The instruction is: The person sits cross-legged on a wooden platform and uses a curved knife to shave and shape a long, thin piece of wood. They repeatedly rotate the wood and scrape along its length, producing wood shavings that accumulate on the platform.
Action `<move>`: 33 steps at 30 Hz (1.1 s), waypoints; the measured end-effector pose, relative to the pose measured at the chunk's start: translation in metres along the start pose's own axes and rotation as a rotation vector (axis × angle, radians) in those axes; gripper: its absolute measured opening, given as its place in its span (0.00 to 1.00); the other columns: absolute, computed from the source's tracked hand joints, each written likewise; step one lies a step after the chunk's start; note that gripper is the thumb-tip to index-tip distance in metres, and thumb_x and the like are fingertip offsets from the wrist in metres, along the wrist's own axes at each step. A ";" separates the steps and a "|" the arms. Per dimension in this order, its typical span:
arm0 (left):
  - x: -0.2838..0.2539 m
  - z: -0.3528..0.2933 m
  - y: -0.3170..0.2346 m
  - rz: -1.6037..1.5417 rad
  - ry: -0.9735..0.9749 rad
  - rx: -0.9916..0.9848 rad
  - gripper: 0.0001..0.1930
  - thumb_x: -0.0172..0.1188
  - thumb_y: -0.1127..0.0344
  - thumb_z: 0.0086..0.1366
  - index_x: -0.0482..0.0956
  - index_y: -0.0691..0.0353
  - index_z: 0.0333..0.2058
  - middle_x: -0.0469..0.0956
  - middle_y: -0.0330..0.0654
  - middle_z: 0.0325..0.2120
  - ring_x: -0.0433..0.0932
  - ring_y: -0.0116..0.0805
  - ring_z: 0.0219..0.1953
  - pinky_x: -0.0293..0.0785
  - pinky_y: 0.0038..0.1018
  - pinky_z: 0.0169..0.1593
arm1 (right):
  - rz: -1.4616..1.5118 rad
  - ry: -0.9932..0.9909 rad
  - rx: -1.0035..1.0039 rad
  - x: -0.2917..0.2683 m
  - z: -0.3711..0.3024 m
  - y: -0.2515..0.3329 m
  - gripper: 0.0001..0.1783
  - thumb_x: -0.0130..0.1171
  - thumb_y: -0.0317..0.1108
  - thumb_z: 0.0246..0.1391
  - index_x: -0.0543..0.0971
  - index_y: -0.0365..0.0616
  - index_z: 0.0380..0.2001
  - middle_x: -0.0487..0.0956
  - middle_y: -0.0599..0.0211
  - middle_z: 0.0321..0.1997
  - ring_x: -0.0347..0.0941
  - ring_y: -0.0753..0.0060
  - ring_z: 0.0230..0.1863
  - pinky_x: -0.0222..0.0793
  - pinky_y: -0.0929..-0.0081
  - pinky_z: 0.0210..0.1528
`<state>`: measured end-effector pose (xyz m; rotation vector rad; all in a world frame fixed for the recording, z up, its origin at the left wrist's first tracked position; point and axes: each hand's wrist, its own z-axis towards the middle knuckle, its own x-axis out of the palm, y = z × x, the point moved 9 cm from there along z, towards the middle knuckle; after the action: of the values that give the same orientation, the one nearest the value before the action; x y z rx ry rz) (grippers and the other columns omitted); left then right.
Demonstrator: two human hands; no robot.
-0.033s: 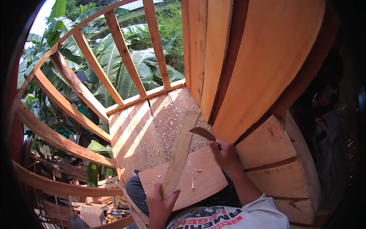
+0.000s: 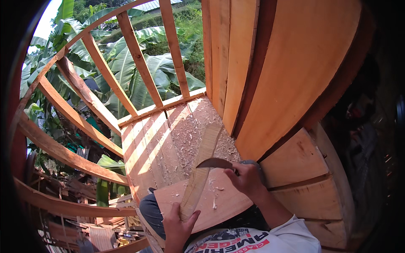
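Note:
My left hand point(image 2: 177, 222) is closed round the near end of a long flat wooden strip point(image 2: 207, 145), which slants up and away from me. In my right hand point(image 2: 248, 178) is a knife with a short curved dark blade point(image 2: 214, 162). The blade lies across the strip at about its middle, its tip over the strip's left edge; most of the handle is hidden by my fingers. Beneath the strip a wide flat board point(image 2: 230, 192) rests across my lap, with a few curled shavings point(image 2: 215, 202) on it.
Shavings cover the plank floor point(image 2: 152, 143) ahead. A wooden railing point(image 2: 139, 57) with upright slats curves round the left, with banana leaves beyond it. Tall wooden panels point(image 2: 303, 63) rise at the right, and lower plank steps point(image 2: 295, 162) stand near my right elbow.
My right hand has drawn the curved knife toward me and to the left, from beside the strip's far part to across its middle. My left hand and the strip look nearly unmoved.

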<state>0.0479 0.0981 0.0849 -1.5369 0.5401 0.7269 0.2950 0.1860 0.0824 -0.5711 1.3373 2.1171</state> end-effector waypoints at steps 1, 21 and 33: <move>0.004 0.002 0.003 -0.001 -0.005 0.015 0.24 0.73 0.56 0.49 0.71 0.65 0.34 0.76 0.55 0.20 0.80 0.55 0.25 0.72 0.36 0.27 | -0.211 0.176 -0.275 0.013 -0.016 0.045 0.28 0.57 0.58 0.56 0.74 0.44 0.18 0.73 0.57 0.13 0.74 0.51 0.18 0.67 0.63 0.19; -0.011 -0.003 -0.015 -0.027 0.087 -0.013 0.25 0.75 0.61 0.47 0.68 0.66 0.35 0.77 0.54 0.20 0.81 0.48 0.24 0.72 0.33 0.27 | -0.169 0.000 0.004 -0.017 0.007 0.020 0.30 0.59 0.63 0.52 0.74 0.46 0.17 0.72 0.60 0.12 0.75 0.53 0.17 0.68 0.65 0.18; -0.003 -0.006 -0.019 0.000 0.120 0.008 0.24 0.75 0.63 0.48 0.68 0.67 0.35 0.75 0.53 0.19 0.78 0.44 0.21 0.70 0.31 0.26 | -0.166 0.015 0.027 -0.015 0.014 0.003 0.37 0.55 0.68 0.51 0.71 0.41 0.14 0.70 0.55 0.12 0.74 0.50 0.18 0.65 0.62 0.19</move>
<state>0.0599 0.0938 0.1006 -1.5804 0.6316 0.6347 0.3037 0.1940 0.0993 -0.6647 1.2791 1.9622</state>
